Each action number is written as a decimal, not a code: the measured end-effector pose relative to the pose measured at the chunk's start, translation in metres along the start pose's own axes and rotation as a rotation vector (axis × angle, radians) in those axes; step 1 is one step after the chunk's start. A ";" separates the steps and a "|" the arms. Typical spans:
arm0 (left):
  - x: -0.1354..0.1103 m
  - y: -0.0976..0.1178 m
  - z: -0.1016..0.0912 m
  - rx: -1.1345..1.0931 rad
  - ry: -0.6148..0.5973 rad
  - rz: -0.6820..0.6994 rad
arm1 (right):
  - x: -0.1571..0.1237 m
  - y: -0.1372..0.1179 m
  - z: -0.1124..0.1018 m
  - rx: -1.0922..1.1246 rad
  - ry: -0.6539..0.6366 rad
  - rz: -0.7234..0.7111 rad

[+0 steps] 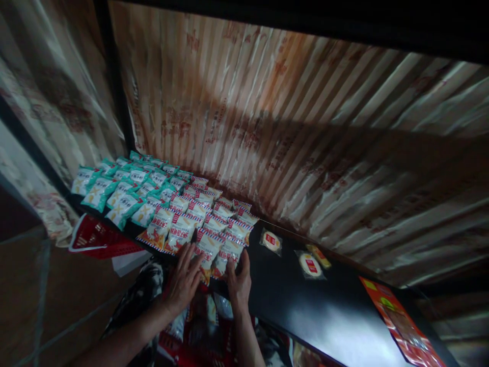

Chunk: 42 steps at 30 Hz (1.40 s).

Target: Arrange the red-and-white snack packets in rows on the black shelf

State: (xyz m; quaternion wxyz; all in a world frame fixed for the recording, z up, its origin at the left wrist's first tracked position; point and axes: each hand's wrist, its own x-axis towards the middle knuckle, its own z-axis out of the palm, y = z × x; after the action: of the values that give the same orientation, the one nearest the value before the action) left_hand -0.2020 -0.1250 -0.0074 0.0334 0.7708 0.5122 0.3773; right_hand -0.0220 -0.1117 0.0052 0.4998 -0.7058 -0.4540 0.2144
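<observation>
Both of my hands rest at the near edge of a dark shelf (298, 300). My left hand (184, 279) lies with fingers stretched out over a red-and-white snack packet (179, 232). My right hand (239, 279) has its fingers spread flat against another red-and-white packet (228, 251) at the end of the row. These packets form several overlapping rows. Farther left lie rows of teal-and-white packets (122, 191).
Two round wrapped cakes (271, 240) (310, 265) and a small yellow packet (319, 256) lie right of the rows. A red-orange printed sheet (401, 326) lies at the shelf's right end. A red basket (97, 237) sits below left. A corrugated wall (305, 127) backs the shelf.
</observation>
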 end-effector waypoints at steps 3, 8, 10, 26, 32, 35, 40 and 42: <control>0.002 -0.005 0.001 0.009 0.021 0.023 | -0.004 0.003 0.002 -0.065 0.026 -0.030; 0.001 -0.012 0.007 0.034 0.014 0.054 | -0.010 0.007 0.004 -0.085 0.000 -0.044; 0.000 -0.014 0.009 0.032 0.010 0.060 | -0.011 0.007 0.005 -0.080 -0.007 -0.050; 0.016 -0.011 0.006 0.171 0.021 0.252 | -0.011 0.016 0.009 -0.117 -0.026 0.017; 0.024 -0.012 0.010 0.170 0.041 0.262 | -0.012 0.016 0.011 -0.160 0.012 -0.006; 0.023 -0.015 0.014 0.192 0.030 0.261 | -0.012 0.017 0.012 -0.167 0.013 -0.027; 0.019 -0.020 0.019 0.208 0.044 0.281 | -0.014 0.018 0.011 -0.175 -0.008 -0.033; 0.018 -0.020 0.020 0.205 0.041 0.284 | -0.014 0.016 0.011 -0.188 0.026 -0.111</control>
State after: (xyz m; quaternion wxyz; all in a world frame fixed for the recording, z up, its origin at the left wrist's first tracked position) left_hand -0.2020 -0.0939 -0.0204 -0.1096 0.8269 0.4344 0.3399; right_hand -0.0303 -0.1197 -0.0155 0.4482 -0.7261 -0.5040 0.1337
